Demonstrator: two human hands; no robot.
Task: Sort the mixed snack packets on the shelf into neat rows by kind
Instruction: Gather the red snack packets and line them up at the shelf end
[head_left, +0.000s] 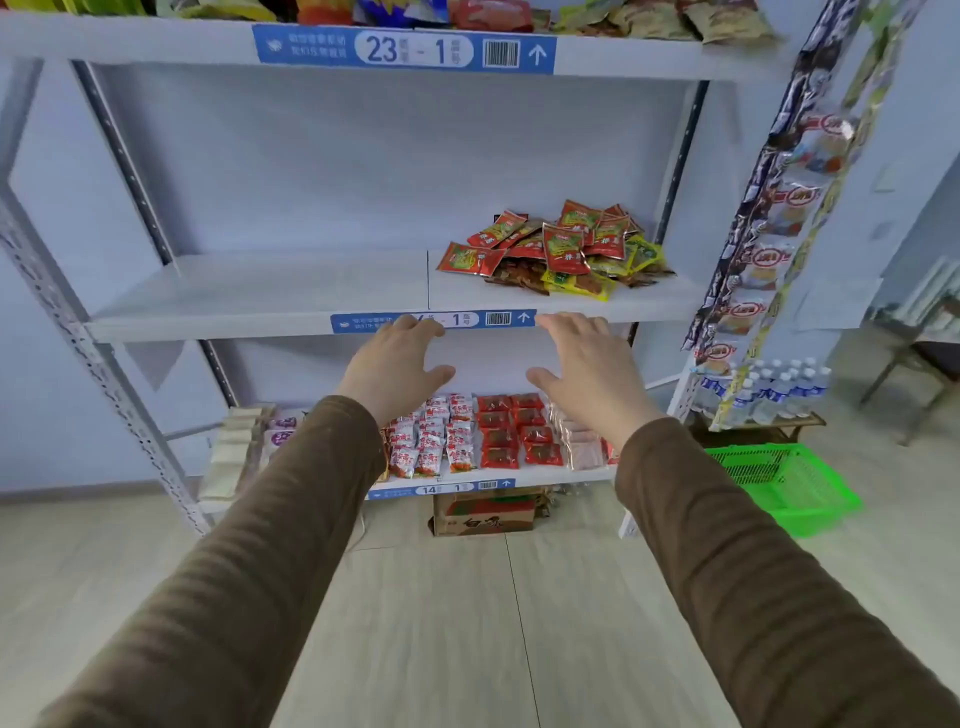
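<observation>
A jumbled heap of snack packets (558, 249) lies at the right end of the middle shelf (260, 291). Red-and-green packets sit on top, with yellow-green and brown ones beneath. My left hand (397, 366) is stretched out in front of the shelf's front edge, fingers straight, holding nothing. My right hand (587, 366) reaches forward beside it, also with spread fingers and nothing in it. Both hands are below and short of the heap, not touching it.
The lower shelf (519, 475) holds packets in neat rows. A cardboard box (483, 514) sits on the floor under it. A green basket (784, 483), water bottles (769, 389) and hanging snack strips (779, 228) stand at the right. More packets top the upper shelf (156, 41).
</observation>
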